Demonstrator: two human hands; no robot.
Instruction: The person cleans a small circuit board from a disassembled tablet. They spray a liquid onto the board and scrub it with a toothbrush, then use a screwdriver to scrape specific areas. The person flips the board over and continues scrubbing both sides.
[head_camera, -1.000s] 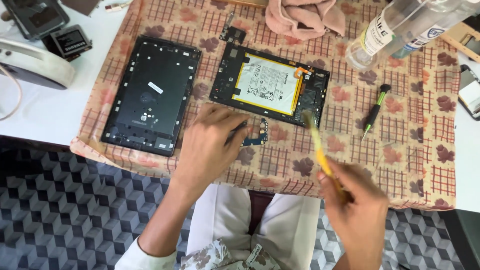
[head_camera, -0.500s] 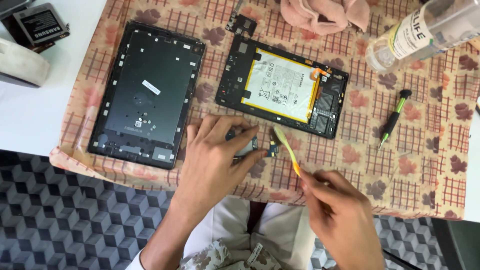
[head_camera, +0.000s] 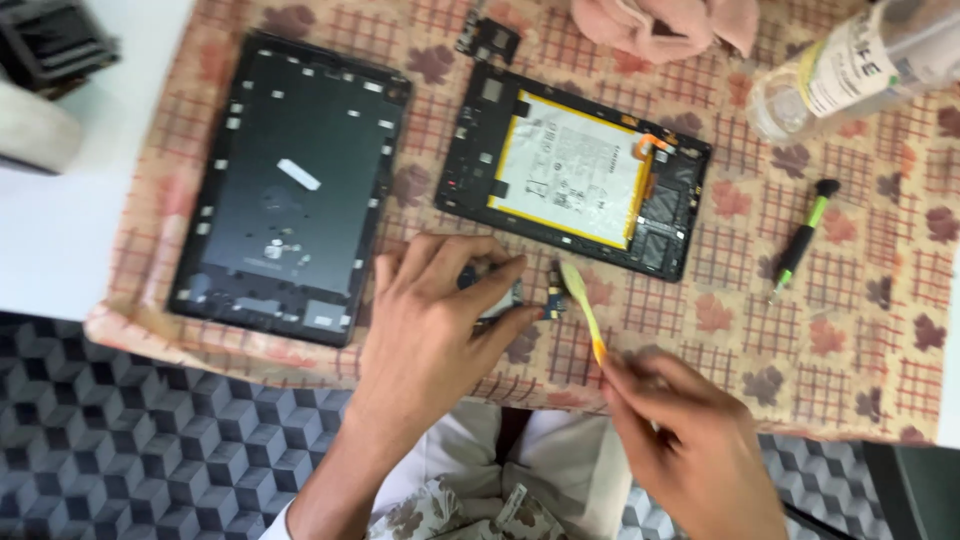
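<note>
Your left hand (head_camera: 435, 320) presses flat on the patterned cloth (head_camera: 850, 330), its fingertips pinning a small circuit board (head_camera: 510, 295), while your right hand (head_camera: 690, 450), at about four o'clock from it, pinches a yellow toothbrush (head_camera: 582, 308) whose bristle end touches the board's right edge. At twelve o'clock from the board lies the opened tablet body (head_camera: 575, 170) with its white battery, and at ten o'clock the dark back cover (head_camera: 290, 185). A green screwdriver (head_camera: 800, 240) rests at two o'clock, well apart, below a clear bottle (head_camera: 850, 70).
</note>
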